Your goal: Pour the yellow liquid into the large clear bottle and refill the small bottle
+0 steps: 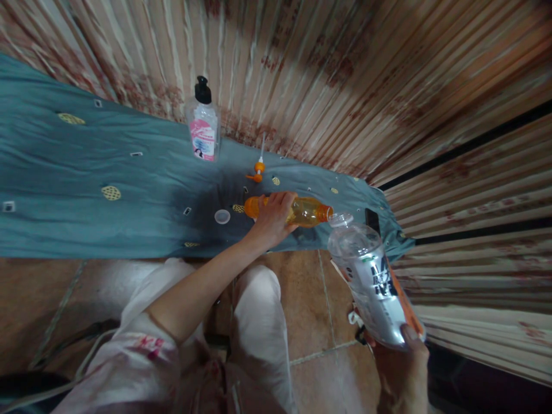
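My left hand [275,215] is wrapped round an orange see-through bottle [308,211], which is tipped nearly level above the cloth with its open neck to the right. That neck meets, or nearly meets, the mouth of a large clear bottle [371,282] with a silver label. My right hand [403,356] grips the clear bottle near its base and holds it tilted, mouth up and to the left. Whether liquid runs between the two mouths I cannot tell. A small whitish round cap [222,217] lies left of the orange bottle. Beyond it rests an orange pump head [259,168] with a clear tube.
A clear bottle with a black pump top and pink label [202,129] stands at the back of the teal cloth [142,178]. A dark phone-like object [371,219] lies at the right end. Pleated curtains [293,75] hang behind and to the right.
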Tool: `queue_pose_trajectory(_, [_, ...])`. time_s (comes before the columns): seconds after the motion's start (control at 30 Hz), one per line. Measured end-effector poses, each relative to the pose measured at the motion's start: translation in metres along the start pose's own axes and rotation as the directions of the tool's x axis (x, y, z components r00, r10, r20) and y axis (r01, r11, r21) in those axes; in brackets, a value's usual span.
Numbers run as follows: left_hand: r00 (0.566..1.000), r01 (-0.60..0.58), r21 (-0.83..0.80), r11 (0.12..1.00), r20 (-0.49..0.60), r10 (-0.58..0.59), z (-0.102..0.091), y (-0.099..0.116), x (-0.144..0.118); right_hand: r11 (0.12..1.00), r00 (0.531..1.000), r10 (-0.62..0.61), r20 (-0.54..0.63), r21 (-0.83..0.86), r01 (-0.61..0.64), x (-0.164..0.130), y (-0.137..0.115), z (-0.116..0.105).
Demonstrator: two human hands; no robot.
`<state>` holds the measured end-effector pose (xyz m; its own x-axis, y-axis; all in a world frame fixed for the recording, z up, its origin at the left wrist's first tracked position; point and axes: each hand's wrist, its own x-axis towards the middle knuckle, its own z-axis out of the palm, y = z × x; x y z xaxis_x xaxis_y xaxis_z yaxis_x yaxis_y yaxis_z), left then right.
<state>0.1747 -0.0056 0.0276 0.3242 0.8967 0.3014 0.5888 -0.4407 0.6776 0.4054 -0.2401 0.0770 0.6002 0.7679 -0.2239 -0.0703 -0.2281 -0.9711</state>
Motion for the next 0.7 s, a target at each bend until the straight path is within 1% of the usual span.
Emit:
queue_pose_trajectory(0.1, [1.0,0.009,-0.005,1.0,0.011,-0.009,-0.0007,0.0006,0.0001,1.0,0.999,-0.009,-0.039,0.008,0.01,-0.0012,-0.0015,0.0018])
queue_pose_trajectory(0.3, [1.0,-0.002,0.01,1.0,0.01,0.002,-0.0014,0.0006,-0.0006,1.0,0.998,-0.024,-0.059,0.016,0.025,-0.0036,-0.0035,0.0053])
queue_pose_trajectory(0.53, [1.0,0.006,0.008,1.0,0.028,-0.006,-0.0037,0.003,0.0,1.0,0.999,-0.016,-0.042,0.022,0.017,-0.0021,0.0,0.0018])
queue_pose_trajectory(0.7, [1.0,-0.001,0.008,1.0,0.006,0.001,-0.0014,0.0016,-0.0002,0.999,0.999,-0.021,-0.037,0.025,0.022,-0.0018,0.0,0.0006])
